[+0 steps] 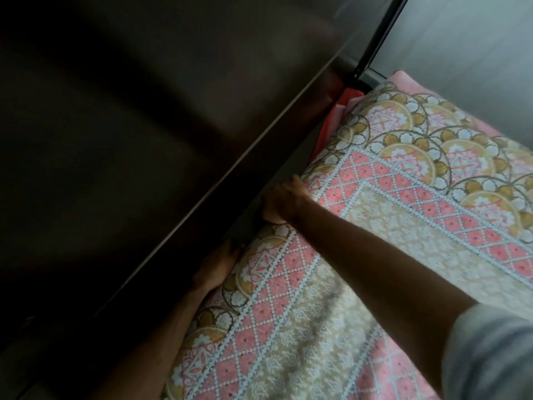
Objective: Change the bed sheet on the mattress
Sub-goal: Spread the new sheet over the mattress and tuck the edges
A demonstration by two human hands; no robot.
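A patterned bed sheet [360, 255] in pink, beige and gold covers the mattress, filling the lower right of the head view. My right hand [284, 202] grips the sheet's edge at the side of the mattress, fingers curled over it next to the dark headboard. My left hand [217, 267] lies lower along the same edge, fingers reaching down into the gap between mattress and board; whether it holds the sheet is hidden. A red layer [331, 122] of the mattress or an under-sheet shows in the gap further up.
A dark brown wooden board [144, 125] runs diagonally along the mattress, leaving only a narrow gap. A grey wall [476, 39] stands at the top right. A pink cloth [403, 79] peeks out at the far corner of the bed.
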